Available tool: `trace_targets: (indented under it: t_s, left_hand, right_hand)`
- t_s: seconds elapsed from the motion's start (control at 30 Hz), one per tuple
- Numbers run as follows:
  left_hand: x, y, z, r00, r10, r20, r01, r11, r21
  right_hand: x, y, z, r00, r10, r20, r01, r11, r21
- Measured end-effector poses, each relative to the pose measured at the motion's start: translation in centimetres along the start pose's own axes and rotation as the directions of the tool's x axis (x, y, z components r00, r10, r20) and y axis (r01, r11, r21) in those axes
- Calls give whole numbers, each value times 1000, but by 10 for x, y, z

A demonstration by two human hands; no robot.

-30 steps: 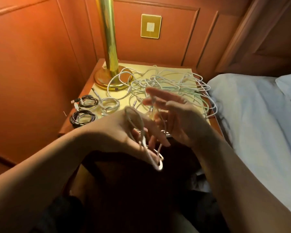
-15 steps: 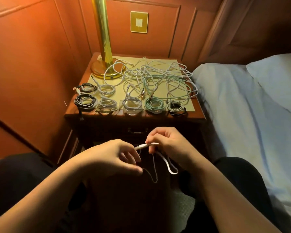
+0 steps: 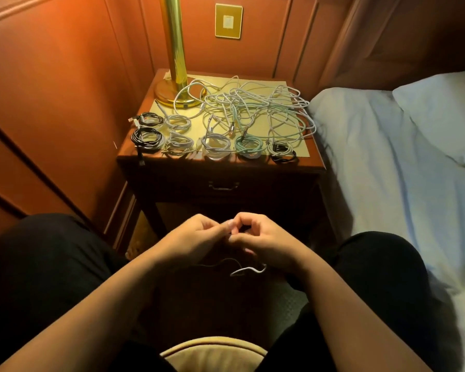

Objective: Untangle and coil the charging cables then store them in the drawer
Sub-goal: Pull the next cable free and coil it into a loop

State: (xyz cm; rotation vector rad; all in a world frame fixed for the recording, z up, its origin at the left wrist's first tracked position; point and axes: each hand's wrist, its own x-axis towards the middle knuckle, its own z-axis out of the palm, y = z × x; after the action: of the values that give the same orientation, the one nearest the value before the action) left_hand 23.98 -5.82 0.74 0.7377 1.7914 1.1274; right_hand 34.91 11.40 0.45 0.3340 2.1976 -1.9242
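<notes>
Pinching lowered white cable (image 3: 249, 270), both hands (image 3: 196, 238) (image 3: 263, 237) closer.

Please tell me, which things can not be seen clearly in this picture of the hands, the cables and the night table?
- Head view: where the white cable sits between the left hand and right hand; the fingers cover it and motion blurs it.
- Inside of the drawer: it is closed.
- Connector types in the tangled cables: too small.
- Lamp top: cut off by the upper edge.

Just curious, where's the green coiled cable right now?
The green coiled cable lies near the nightstand's front edge, toward the right, second from the bed.
</notes>
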Motion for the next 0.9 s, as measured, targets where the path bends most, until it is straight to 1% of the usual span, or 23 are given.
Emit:
trace_targets:
  t_s: [0.03,0.07,0.1,0.17,0.23,0.3,0.37,0.43,0.47,0.57,0.63,0.67,0.73,0.8,0.83,0.9]
  left_hand:
    - [1,-2,-5,1000,7,-12,-8,999,-48]
    - [0,-2,-9,1000,15,13,-13,995,-95]
    - [0,-5,-12,998,19,68,-9,989,-145]
    - [-3,-10,-13,981,11,194,38,968,-249]
    - [-4,-16,-7,965,1,264,88,941,-326]
    - [-5,-19,1,954,-3,299,124,915,-384]
    - [-5,-21,7,955,-54,292,175,897,-405]
    - [-5,-22,10,958,-113,263,230,851,-472]
    - [-5,-21,12,963,-99,250,223,814,-536]
    - [-5,-14,11,988,23,151,100,645,-758]
    - [-5,-12,10,999,18,46,29,550,-835]
    - [-4,-13,10,1000,-9,-4,1,528,-849]
    - [-1,-13,8,993,-54,-102,-59,528,-847]
    - [1,-15,2,980,-72,-185,-114,558,-822]
    - [2,-17,-3,975,-66,-213,-137,578,-805]
    - [5,-21,-11,967,-16,-256,-181,663,-726]
  right_hand:
    - [-1,5,-2,999,17,-39,-17,1000,-7]
    - [-2,9,-4,996,29,-79,-31,999,-29]
    - [-3,13,-6,992,23,-121,-30,998,-55]
    - [-7,17,-8,976,-45,-215,31,997,-65]
    - [-9,17,-8,945,-110,-310,105,994,-33]
    - [-6,17,-2,917,-129,-377,139,990,0]
    - [2,23,10,889,-143,-436,140,989,-39]
    - [9,32,21,877,-149,-457,121,989,-89]
    - [12,36,27,892,-146,-427,111,988,-107]
    - [17,41,45,954,-144,-262,105,982,-158]
    - [18,44,56,970,-131,-204,98,982,-164]
    - [17,45,61,975,-107,-197,76,984,-161]
    - [14,47,70,982,-39,-182,4,983,-186]
    - [9,45,76,988,12,-153,-51,967,-251]
    - [6,42,78,989,17,-144,-59,955,-291]
    - [3,35,78,985,-33,-172,-37,922,-386]
